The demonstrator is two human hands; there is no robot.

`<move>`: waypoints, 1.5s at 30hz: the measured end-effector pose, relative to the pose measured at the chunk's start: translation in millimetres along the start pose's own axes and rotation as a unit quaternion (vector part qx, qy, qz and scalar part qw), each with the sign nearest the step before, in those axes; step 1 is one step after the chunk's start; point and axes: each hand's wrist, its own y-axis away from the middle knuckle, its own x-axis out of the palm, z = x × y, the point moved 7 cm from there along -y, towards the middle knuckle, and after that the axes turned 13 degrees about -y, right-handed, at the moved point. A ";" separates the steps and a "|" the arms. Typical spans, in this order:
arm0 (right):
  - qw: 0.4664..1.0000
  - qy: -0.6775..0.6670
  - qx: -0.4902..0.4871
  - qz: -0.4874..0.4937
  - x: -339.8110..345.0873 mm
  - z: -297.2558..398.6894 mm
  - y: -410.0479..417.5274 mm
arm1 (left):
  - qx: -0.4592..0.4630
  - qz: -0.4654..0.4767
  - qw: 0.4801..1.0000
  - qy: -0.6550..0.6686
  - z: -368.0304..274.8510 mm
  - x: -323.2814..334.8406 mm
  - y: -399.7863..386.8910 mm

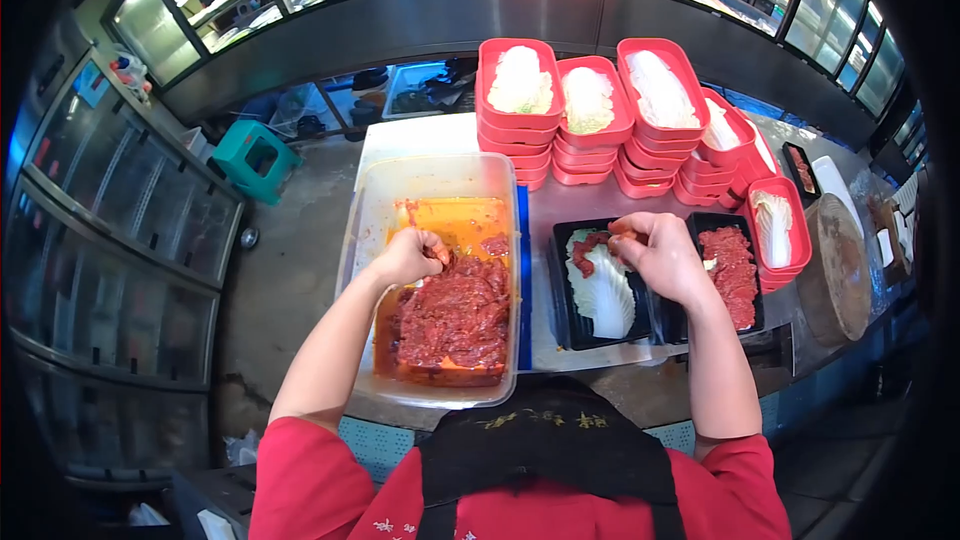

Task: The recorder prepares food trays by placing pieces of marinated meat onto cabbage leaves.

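A clear plastic tub [352, 240] holds a mound of raw marinated meat slices [454, 315] in orange-red liquid. Over the mound's far left edge is my left hand [411, 258], its fingers curled and reddened; whether meat is between them cannot be told. To the right, a black plastic tray [564, 322] carries a napa cabbage leaf [609, 300]. A few meat slices [589, 249] lie on the leaf's far end. My right hand [664, 255] bends its fingers down beside those slices, with a red-stained thumb and fingertips. What it grips is hidden.
Another black tray [694, 221], covered with meat [729, 274], lies beyond my right wrist. Stacked red trays [517, 120] with cabbage stand at the back; another red stack [799, 229] is at right, near a round wooden chopping block [836, 270]. A green stool [255, 157] stands on the floor.
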 end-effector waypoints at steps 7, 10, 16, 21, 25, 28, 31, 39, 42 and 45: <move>0.980 -0.111 -0.067 0.152 101.0 26.5 -7.0 | 0.022 -0.004 0.965 0.263 -38.4 -45.2 67.1; 0.934 -0.279 -0.082 0.206 156.9 25.6 -16.1 | 0.069 -0.017 0.932 0.355 -58.8 -49.1 82.2; 0.894 -0.389 0.044 0.220 190.6 33.2 -15.8 | 0.025 -0.059 0.894 0.443 -47.3 -41.6 94.7; 0.856 -0.431 0.128 0.256 182.4 35.1 -13.2 | -0.002 -0.037 0.858 0.513 -24.7 -18.4 93.5; 0.810 -0.515 0.125 0.252 182.9 27.9 -15.8 | 0.040 0.025 0.761 0.647 -34.3 2.4 86.5; 0.805 -0.528 0.111 0.249 177.1 21.4 -18.1 | 0.015 0.053 0.675 0.736 -41.0 16.5 84.8; 0.856 -0.457 0.080 0.227 164.5 27.3 -16.7 | 0.054 0.022 0.700 0.712 -55.8 14.9 85.1; 0.909 -0.380 0.043 0.166 152.7 28.3 -15.9 | 0.014 0.041 0.795 0.606 -65.6 20.7 77.0; 0.874 -0.464 0.038 0.140 148.4 16.7 -18.1 | 0.035 0.031 0.792 0.609 -68.9 13.1 73.1; 0.826 -0.543 0.067 0.132 142.8 13.9 -16.0 | 0.041 0.048 0.770 0.634 -70.7 10.1 74.0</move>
